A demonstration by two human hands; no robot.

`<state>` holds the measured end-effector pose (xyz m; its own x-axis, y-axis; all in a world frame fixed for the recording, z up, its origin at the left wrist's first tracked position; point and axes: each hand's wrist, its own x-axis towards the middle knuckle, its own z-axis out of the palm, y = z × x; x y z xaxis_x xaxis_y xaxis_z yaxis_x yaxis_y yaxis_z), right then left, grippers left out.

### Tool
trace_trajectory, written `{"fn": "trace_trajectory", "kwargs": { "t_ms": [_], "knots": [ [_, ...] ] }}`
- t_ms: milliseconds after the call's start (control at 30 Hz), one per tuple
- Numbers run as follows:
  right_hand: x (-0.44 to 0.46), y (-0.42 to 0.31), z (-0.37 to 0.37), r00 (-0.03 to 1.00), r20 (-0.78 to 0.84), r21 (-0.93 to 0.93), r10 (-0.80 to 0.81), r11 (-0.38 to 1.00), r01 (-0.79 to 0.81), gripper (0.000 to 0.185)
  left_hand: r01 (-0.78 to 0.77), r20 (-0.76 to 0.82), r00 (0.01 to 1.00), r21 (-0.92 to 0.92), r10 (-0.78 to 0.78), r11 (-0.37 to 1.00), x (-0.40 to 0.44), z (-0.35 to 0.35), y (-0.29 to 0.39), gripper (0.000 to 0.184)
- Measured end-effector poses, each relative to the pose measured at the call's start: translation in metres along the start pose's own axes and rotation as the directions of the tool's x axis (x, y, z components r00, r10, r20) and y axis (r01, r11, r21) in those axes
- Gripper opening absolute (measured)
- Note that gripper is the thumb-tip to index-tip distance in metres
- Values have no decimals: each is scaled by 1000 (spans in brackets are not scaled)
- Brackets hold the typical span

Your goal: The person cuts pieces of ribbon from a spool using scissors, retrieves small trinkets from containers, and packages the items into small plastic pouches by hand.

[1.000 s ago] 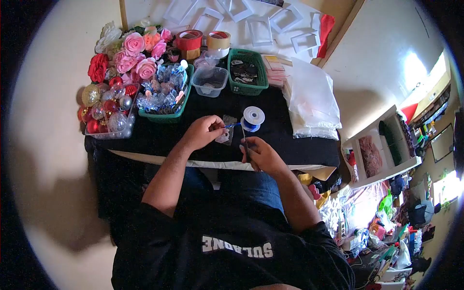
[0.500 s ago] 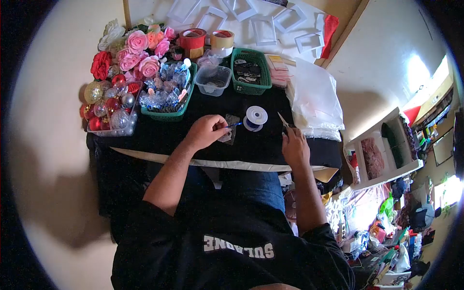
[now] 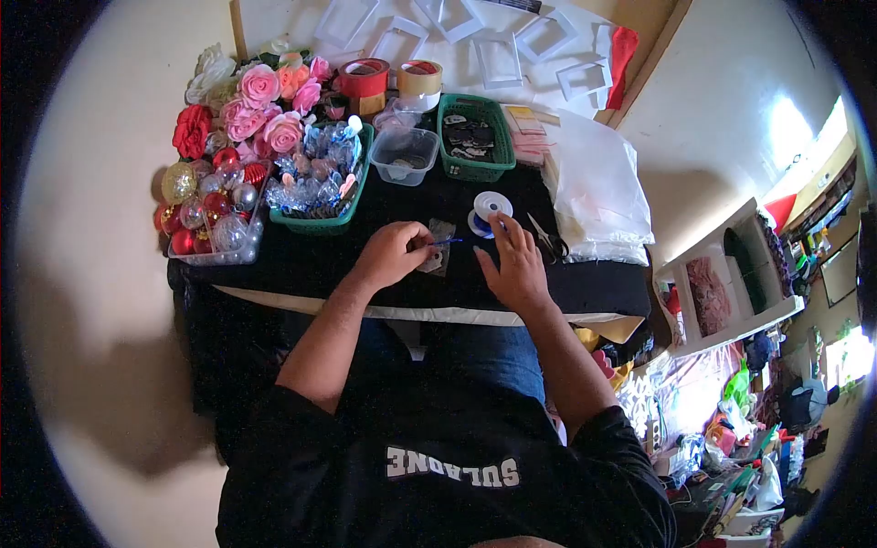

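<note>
My left hand [image 3: 393, 256] is closed in a pinch on a short length of blue ribbon [image 3: 446, 242], whose end sticks out to the right. Beneath it, a small clear plastic packet [image 3: 440, 256] lies on the black cloth. My right hand [image 3: 516, 267] is open with fingers apart, its fingertips at the near side of a white spool [image 3: 493, 203] wound with blue; whether they touch it I cannot tell. A pair of scissors [image 3: 546, 239] with dark handles rests on the cloth just right of that hand.
Behind stand a clear plastic tub [image 3: 404, 169], a green basket of dark pieces [image 3: 509, 164] and a green basket of blue-wrapped items [image 3: 320, 225]. Christmas balls [image 3: 210, 205] and artificial roses [image 3: 260, 87] fill the left. Plastic bags [image 3: 603, 173] are stacked at right; tape rolls [image 3: 364, 78] stand behind.
My right hand has let go of the scissors, now lying on the cloth, and moved left to the spool with its fingers spread. My left hand still pinches the ribbon.
</note>
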<state>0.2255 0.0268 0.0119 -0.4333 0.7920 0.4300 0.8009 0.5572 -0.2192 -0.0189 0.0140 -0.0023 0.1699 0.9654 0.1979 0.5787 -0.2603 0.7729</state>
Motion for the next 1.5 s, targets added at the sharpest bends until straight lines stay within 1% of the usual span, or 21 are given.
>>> {"fn": "trace_trajectory", "kwargs": {
  "t_ms": [167,233,367,433,500,533,567,633,667,900,967,1033,1100,1133,1167,1233,1267,1333,1400,1433,1500],
  "knots": [
    [19,21,11,995,-91,-106,29,994,-38,60,1,2,1000,7,-1,1000,1,0,1,16],
    [27,21,4,986,-24,-65,163,984,-164,61,-18,-8,1000,4,18,1000,1,2,1,16],
    [39,45,14,979,-96,-59,181,980,-188,61,-47,-33,998,-16,47,999,0,3,-2,16],
    [39,41,19,962,-210,-122,172,972,-200,60,-38,-20,999,-24,37,999,0,3,0,16],
    [34,29,19,960,-277,-66,52,995,-73,57,-30,-7,1000,-33,30,999,1,2,0,16],
    [32,17,18,949,-315,39,-15,999,29,45,-74,-35,997,16,74,997,1,2,-1,16],
    [31,12,22,949,-315,41,-8,999,22,45,-114,-60,991,66,118,991,1,3,-2,17],
    [26,0,29,986,-130,246,-107,960,136,33,-102,-49,993,47,105,994,0,5,-2,17],
    [24,-6,32,990,-124,301,-74,948,109,25,-96,-49,994,29,97,995,1,4,-2,17],
    [23,-1,29,987,-34,359,-160,919,161,19,-93,-29,995,68,96,993,0,3,3,20],
    [23,1,26,993,-6,459,-115,882,105,18,-32,-50,998,-28,31,999,0,5,5,26],
    [23,4,28,999,-7,502,-46,864,43,19,-48,-77,996,-3,48,999,-2,7,9,28],
    [24,5,24,1000,-8,540,24,841,-16,20,-256,-283,906,222,313,941,0,9,15,26],
    [23,6,20,995,57,563,83,820,-101,22,-324,-258,872,333,416,885,2,6,20,21],
    [23,5,17,983,125,581,137,792,-185,23,-325,-253,872,343,419,881,8,1,25,21],
    [22,5,14,981,119,604,155,773,-195,24,-380,-325,804,364,498,851,27,-11,36,17],
    [22,5,14,978,118,618,170,759,-207,24,-340,-398,811,277,430,899,43,-18,35,13],
    [22,6,18,974,131,620,185,751,-227,25,-274,-364,867,220,339,936,82,-46,37,15],
    [23,7,19,969,143,618,199,747,-245,26,54,-328,941,382,80,923,122,-67,23,25],
    [23,8,19,962,176,641,206,718,-271,26,134,-225,974,508,-19,851,141,-77,12,30],
    [22,9,20,956,209,664,206,688,-293,27,101,-14,991,744,-136,661,167,-86,3,35]
  ]
}}
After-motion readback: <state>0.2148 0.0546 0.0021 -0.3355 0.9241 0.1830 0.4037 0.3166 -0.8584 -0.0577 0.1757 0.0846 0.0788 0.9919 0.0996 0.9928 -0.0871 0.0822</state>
